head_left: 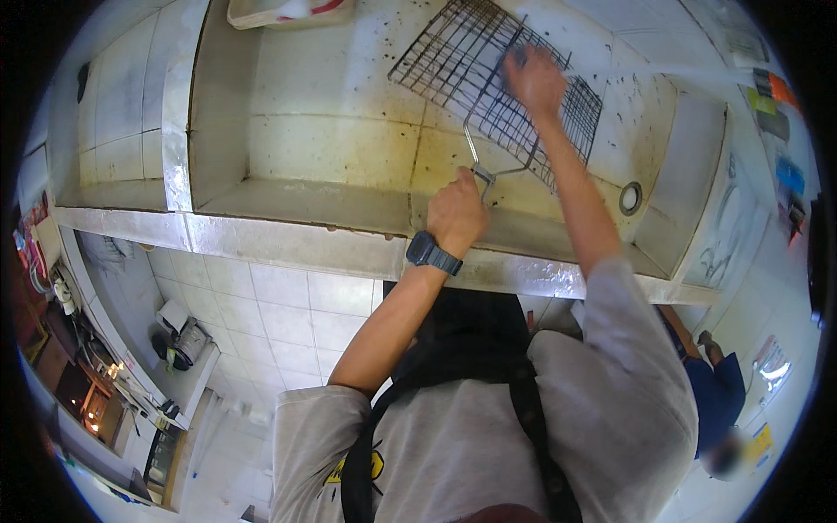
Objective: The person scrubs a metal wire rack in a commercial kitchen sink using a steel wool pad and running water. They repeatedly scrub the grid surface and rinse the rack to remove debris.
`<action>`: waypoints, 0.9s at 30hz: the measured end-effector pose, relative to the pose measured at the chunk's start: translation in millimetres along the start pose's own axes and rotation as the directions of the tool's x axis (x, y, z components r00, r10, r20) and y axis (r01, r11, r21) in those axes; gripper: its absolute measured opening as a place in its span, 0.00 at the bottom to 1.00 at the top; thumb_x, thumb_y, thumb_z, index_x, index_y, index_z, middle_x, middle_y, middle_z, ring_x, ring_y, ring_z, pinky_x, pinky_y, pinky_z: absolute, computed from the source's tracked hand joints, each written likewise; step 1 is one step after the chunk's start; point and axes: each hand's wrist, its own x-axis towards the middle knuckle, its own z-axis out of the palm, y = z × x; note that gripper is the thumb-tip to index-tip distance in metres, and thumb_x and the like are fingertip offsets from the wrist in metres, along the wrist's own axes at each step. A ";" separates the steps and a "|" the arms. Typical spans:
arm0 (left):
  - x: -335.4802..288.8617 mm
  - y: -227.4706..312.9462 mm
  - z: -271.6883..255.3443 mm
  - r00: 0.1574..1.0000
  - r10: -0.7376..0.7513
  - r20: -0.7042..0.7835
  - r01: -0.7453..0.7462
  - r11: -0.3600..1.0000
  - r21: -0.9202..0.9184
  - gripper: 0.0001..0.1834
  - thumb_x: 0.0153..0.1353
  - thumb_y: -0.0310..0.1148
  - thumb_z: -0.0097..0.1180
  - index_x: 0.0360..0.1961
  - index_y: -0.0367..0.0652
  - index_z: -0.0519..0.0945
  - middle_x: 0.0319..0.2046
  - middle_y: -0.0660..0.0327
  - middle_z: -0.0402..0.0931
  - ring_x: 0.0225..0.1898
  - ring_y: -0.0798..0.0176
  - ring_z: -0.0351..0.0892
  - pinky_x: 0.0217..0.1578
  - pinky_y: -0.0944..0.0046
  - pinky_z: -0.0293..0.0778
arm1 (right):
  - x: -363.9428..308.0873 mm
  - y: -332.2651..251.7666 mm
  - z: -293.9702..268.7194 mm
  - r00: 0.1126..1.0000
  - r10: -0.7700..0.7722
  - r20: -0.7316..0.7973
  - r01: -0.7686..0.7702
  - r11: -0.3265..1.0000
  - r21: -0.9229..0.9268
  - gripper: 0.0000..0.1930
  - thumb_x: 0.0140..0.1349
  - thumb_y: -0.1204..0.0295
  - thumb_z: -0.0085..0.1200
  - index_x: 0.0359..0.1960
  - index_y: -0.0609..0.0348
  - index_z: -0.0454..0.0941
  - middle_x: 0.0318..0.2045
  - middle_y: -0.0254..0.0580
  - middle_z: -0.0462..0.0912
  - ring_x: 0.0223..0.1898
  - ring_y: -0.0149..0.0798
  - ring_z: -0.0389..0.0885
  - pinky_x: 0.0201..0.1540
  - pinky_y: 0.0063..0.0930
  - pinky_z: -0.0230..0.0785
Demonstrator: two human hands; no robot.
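A dark wire grill basket (pixel 449 63) lies tilted across the dirty tiled basin, its metal handle (pixel 472 146) pointing toward me. My left hand (pixel 457 212), with a dark watch on the wrist, is closed round the end of that handle. Over the wire mesh is my right hand (pixel 536 85), bent and slightly smeared by motion. Its fingers are closed on a small dark scrubber (pixel 518 57), mostly hidden beneath them and pressed to the mesh. Dark specks and brownish stains are scattered over the tiles around the basket.
A round drain (pixel 630 199) sits at the basin's right. The basin's raised front ledge (pixel 296 242) runs before me. At the far left stands a pale tub (pixel 288 12) with something white and red inside. Another person (pixel 715 392) in dark clothes is at the right.
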 end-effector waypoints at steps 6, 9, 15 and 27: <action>5.5 -8.5 6.0 1.000 -0.001 -0.011 0.001 1.000 0.003 0.19 0.49 0.29 0.57 0.40 0.33 0.67 0.30 0.40 0.78 0.35 0.40 0.79 0.37 0.48 0.75 | -18.4 -29.2 4.6 0.991 0.130 0.001 -0.130 0.989 0.074 0.20 0.57 0.52 0.49 0.35 0.57 0.79 0.37 0.50 0.80 0.35 0.53 0.80 0.33 0.45 0.74; 7.8 -7.9 8.1 1.000 0.006 0.011 -0.005 1.000 -0.010 0.19 0.49 0.29 0.57 0.40 0.33 0.66 0.30 0.40 0.78 0.35 0.40 0.79 0.37 0.48 0.75 | -79.9 -56.2 -35.4 0.999 0.025 -0.022 -0.019 0.971 0.237 0.17 0.55 0.54 0.52 0.32 0.57 0.79 0.34 0.52 0.79 0.33 0.52 0.80 0.30 0.43 0.73; -4.1 -2.8 0.8 0.999 0.001 0.035 -0.002 1.000 0.028 0.20 0.50 0.30 0.57 0.42 0.32 0.66 0.30 0.40 0.78 0.33 0.40 0.79 0.35 0.48 0.75 | 29.2 15.9 20.2 0.987 0.130 -0.091 -0.139 0.985 -0.103 0.19 0.56 0.54 0.52 0.39 0.56 0.78 0.35 0.49 0.80 0.33 0.51 0.81 0.33 0.44 0.74; 6.0 -5.9 10.3 1.000 0.024 0.017 -0.024 0.999 0.029 0.20 0.50 0.30 0.58 0.41 0.31 0.65 0.29 0.39 0.78 0.33 0.39 0.79 0.35 0.47 0.75 | -24.2 -30.2 -5.6 1.000 -0.028 -0.008 0.029 0.993 0.116 0.18 0.53 0.56 0.56 0.38 0.57 0.78 0.33 0.46 0.78 0.32 0.50 0.80 0.33 0.42 0.73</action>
